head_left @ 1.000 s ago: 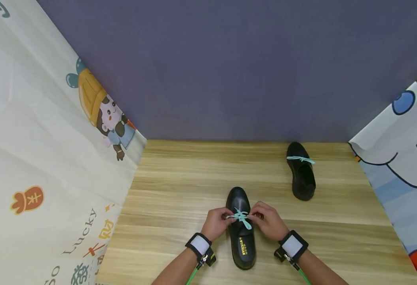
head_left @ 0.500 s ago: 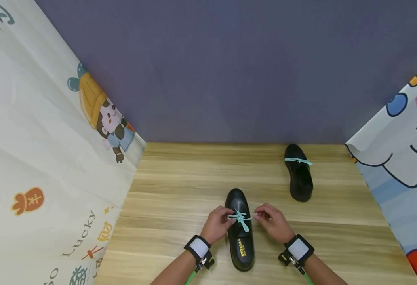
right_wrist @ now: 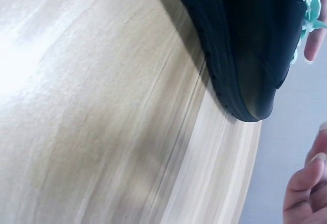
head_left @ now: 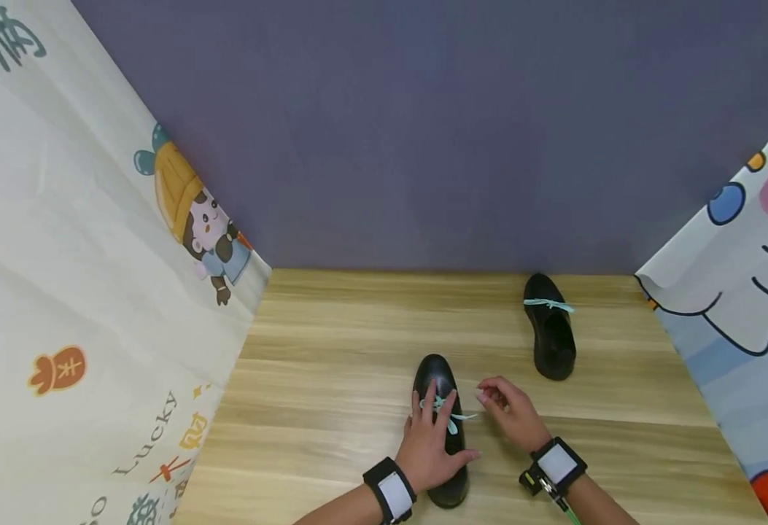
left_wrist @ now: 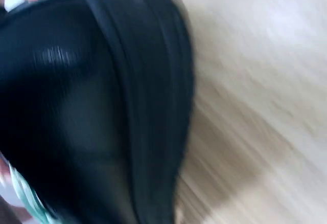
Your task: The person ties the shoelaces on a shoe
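A black leather shoe with a tied light-green shoelace stands on the wooden surface in the head view. Across its upper and opening lies my left hand, fingers spread over the lace bow and thumb out to the right. To the right of the shoe is my right hand, its fingers loosely bent and apart from the lace end that sticks out toward it. The right wrist view shows those fingers with nothing between them. Blurred, the shoe's side fills much of the left wrist view.
A second black shoe, its light-green lace tied, stands farther back on the right of the wooden surface. Behind is a dark grey-blue panel. Printed white cloths hang at the left and right.
My left hand has let go of the lace and spread out over the shoe. The right hand has released the lace and drawn away to the right.
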Demonstrator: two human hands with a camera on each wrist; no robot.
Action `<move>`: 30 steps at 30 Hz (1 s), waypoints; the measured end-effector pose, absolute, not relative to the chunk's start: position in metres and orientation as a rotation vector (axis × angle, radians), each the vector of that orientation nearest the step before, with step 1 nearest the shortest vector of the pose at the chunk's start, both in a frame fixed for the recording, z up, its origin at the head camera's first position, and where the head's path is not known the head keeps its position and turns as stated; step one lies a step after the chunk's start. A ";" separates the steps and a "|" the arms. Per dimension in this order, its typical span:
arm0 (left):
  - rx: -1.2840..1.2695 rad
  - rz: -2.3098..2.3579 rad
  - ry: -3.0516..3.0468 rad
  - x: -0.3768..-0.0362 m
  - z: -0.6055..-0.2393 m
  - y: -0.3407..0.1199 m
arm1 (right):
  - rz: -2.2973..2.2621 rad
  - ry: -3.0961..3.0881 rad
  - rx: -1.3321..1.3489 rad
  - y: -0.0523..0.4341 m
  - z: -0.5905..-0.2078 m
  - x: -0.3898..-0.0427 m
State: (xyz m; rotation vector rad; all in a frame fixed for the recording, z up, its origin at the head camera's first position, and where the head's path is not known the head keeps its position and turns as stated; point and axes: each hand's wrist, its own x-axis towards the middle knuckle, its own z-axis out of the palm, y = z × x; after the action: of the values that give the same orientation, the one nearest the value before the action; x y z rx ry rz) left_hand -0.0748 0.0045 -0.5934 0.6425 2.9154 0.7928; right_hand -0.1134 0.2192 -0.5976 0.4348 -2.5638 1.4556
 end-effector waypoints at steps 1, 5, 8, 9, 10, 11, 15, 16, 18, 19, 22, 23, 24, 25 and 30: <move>0.631 0.750 2.929 -0.072 -0.594 0.009 | 1.456 -2.561 0.435 0.220 -0.600 -0.113; 0.588 0.609 2.964 -0.063 -0.595 0.021 | 1.475 -2.560 0.423 0.223 -0.605 -0.109; 0.561 0.533 2.970 -0.060 -0.596 0.027 | 1.504 -2.578 0.389 0.225 -0.605 -0.107; 0.560 0.508 2.972 -0.060 -0.596 0.028 | 1.511 -2.584 0.379 0.226 -0.605 -0.106; 0.560 0.489 2.973 -0.061 -0.596 0.029 | 1.515 -2.591 0.371 0.227 -0.605 -0.105; 0.564 0.457 2.977 -0.062 -0.596 0.030 | 1.514 -2.596 0.368 0.227 -0.605 -0.105; 0.621 0.370 3.044 -0.067 -0.597 0.033 | 1.511 -2.599 0.371 0.231 -0.605 -0.106; 0.637 0.350 3.064 -0.069 -0.597 0.033 | 1.511 -2.596 0.375 0.232 -0.604 -0.106; 0.663 0.328 3.103 -0.073 -0.599 0.035 | 1.507 -2.594 0.376 0.234 -0.603 -0.106; 0.675 0.320 3.114 -0.075 -0.599 0.035 | 1.504 -2.591 0.376 0.235 -0.603 -0.106; 0.686 0.317 3.124 -0.082 -0.599 0.039 | 1.483 -2.582 0.372 0.237 -0.603 -0.105; 0.688 0.327 3.123 -0.084 -0.599 0.040 | 1.473 -2.578 0.369 0.238 -0.603 -0.105; 0.691 0.332 3.120 -0.087 -0.598 0.041 | 1.457 -2.575 0.368 0.239 -0.604 -0.104; 0.695 0.334 3.119 -0.089 -0.598 0.042 | 1.447 -2.568 0.370 0.240 -0.604 -0.104; 0.742 0.341 3.146 -0.105 -0.602 0.051 | 1.417 -2.541 0.370 0.244 -0.607 -0.099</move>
State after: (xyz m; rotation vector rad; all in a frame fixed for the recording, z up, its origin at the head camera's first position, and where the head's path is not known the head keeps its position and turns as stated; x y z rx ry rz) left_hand -0.1052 0.0510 -0.6020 0.7421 3.1461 0.3413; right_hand -0.0991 0.2444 -0.6073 0.3699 -2.5410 1.4173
